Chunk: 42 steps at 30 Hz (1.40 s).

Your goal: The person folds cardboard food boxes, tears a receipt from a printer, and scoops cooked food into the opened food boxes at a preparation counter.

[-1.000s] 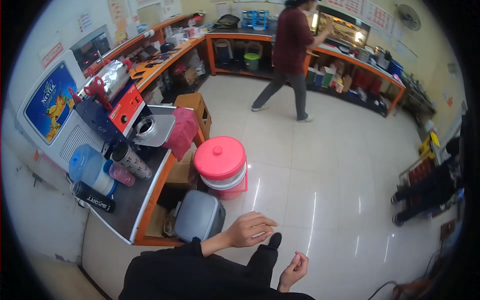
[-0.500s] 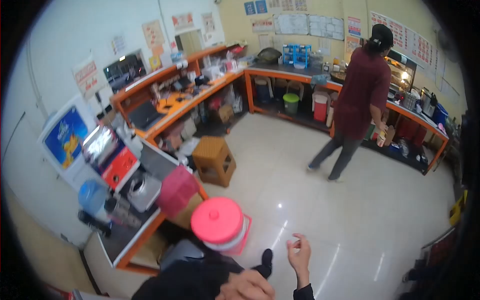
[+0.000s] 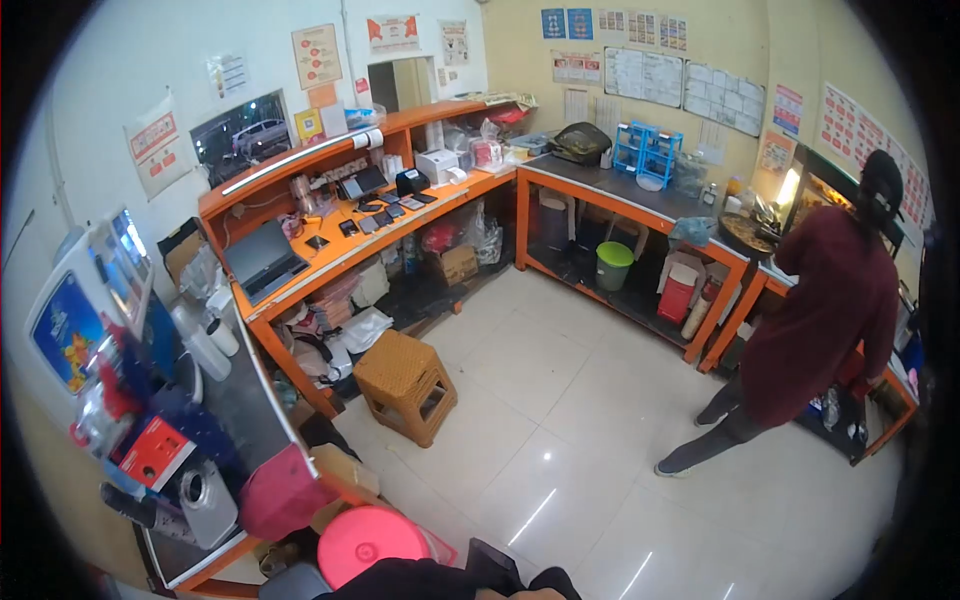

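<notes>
Pink-lidded container stands just beside the near corner of the counter, close to the wearer's black clothing. Slivers of skin show at the bottom edge; whether the fingers of the left hand or right hand are released, clenched or grasping cannot be told. A careless turn could bump the lid askew, or snag the pink cloth hanging over the counter's edge; the stool could trip someone looking elsewhere.
</notes>
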Tool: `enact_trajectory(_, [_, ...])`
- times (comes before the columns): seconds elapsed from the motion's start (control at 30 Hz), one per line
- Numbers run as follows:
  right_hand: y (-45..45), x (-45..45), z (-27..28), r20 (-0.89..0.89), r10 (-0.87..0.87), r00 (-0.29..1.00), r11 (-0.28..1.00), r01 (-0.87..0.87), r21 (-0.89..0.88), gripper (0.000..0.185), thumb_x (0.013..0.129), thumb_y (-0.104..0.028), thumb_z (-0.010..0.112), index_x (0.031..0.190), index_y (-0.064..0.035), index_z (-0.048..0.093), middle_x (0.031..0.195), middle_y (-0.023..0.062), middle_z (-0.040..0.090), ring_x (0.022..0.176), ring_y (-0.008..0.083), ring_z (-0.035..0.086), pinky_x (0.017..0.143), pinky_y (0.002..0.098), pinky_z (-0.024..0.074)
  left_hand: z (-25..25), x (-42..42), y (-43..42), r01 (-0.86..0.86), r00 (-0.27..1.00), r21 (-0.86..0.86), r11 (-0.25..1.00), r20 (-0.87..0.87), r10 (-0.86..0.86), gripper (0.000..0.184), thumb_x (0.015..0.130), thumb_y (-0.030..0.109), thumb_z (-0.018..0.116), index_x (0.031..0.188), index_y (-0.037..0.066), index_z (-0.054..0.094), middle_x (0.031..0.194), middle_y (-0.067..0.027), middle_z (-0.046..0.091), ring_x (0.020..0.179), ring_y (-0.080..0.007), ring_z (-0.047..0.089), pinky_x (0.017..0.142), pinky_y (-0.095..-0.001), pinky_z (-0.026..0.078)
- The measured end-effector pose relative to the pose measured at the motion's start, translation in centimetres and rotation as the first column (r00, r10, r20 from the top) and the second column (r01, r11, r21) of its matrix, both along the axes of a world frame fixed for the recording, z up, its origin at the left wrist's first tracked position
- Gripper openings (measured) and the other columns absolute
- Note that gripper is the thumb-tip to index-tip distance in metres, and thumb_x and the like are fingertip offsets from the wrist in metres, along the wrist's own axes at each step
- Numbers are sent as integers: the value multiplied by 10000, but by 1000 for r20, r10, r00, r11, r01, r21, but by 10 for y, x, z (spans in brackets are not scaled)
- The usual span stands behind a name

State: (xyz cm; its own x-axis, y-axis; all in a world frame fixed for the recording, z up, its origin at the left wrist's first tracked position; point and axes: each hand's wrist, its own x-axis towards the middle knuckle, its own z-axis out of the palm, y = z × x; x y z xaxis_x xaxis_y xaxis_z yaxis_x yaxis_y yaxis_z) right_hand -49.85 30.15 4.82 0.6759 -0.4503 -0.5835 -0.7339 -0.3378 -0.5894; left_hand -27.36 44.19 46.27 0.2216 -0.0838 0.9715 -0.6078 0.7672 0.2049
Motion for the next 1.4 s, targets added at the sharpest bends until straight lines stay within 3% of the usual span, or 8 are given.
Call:
enact_trajectory(0.4, [-203,321,-79,-162,106,981,991,-117,-63,277,811,-279,656,997,-75,651,848,195,659,819,364,638,748,470,510,-23,310,-164,-273,961,-107,956,-76,266,210,831,155,711,669,43,638,718,-81,673,606,-209,642,518,-301,507])
enact_trajectory(0.57, [-349,470,-181,6,524,852,729,-445,-520,273,802,-296,652,975,-84,643,835,178,660,813,366,639,723,467,518,-11,424,-181,-468,883,-122,875,-99,459,216,836,171,713,675,43,648,717,-79,676,599,-210,642,521,-301,507])
enact_trajectory(0.67, [-372,688,-150,93,789,608,529,-594,-606,307,833,-281,616,1052,-67,615,915,186,649,908,366,620,768,494,505,-14,492,-180,-562,826,-136,816,-144,545,220,840,181,714,679,43,654,715,-79,677,595,-211,642,522,-302,507])
enact_trajectory(0.77, [-323,849,-27,214,647,732,684,-433,-588,177,850,-189,612,966,-56,628,768,171,631,751,349,626,670,461,511,-22,567,-165,-616,784,-123,778,-189,591,225,843,191,716,682,43,660,714,-78,679,591,-211,642,523,-302,507])
enact_trajectory(0.9, [-287,952,-34,500,482,719,837,-209,-506,97,856,-148,597,870,-62,639,557,135,586,552,326,612,566,425,497,-43,713,-105,-655,707,322,683,-59,705,194,790,205,772,733,55,662,754,-33,674,643,-184,649,554,-313,480])
enact_trajectory(1.03, [-271,966,-55,190,633,750,763,-563,-318,109,813,-184,640,863,-94,676,707,142,690,699,323,689,668,406,552,-92,826,-57,-547,440,747,378,-128,889,113,790,111,749,782,53,653,741,-76,663,656,-238,639,596,-342,483])
enact_trajectory(1.2, [-305,963,-67,-253,472,845,841,-517,-158,282,806,-332,656,938,-94,731,910,168,713,877,356,681,796,446,542,-134,944,-31,-443,193,858,262,-194,962,83,822,87,705,783,45,646,739,-63,646,637,-236,598,597,-329,443])
enact_trajectory(1.4, [-374,1074,-71,-323,893,315,343,-939,31,345,792,-446,632,869,-129,743,883,163,706,867,361,676,778,461,543,-154,1085,-30,-447,25,888,107,-107,994,106,867,68,678,785,10,644,725,-80,645,656,-197,619,612,-303,462])
